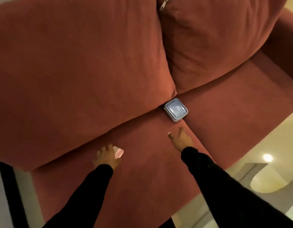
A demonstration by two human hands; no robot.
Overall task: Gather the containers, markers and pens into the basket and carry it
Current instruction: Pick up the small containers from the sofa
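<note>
A small square container with a bluish lid [176, 109] lies on the red sofa seat [142, 170], at the gap where the two back cushions meet. My right hand [181, 139] hovers just in front of it, fingers spread, a short way from touching it. My left hand [105, 156] is lower left over the seat, curled around a small pale pink container [118, 151], only part of which shows past the fingers. No basket, markers or pens are in view.
Two large red back cushions [76, 71] [216, 43] fill the upper view. The sofa's front edge runs diagonally at the right, with glossy pale floor [241, 170] beyond. A dark upright strip [9, 195] stands at the lower left.
</note>
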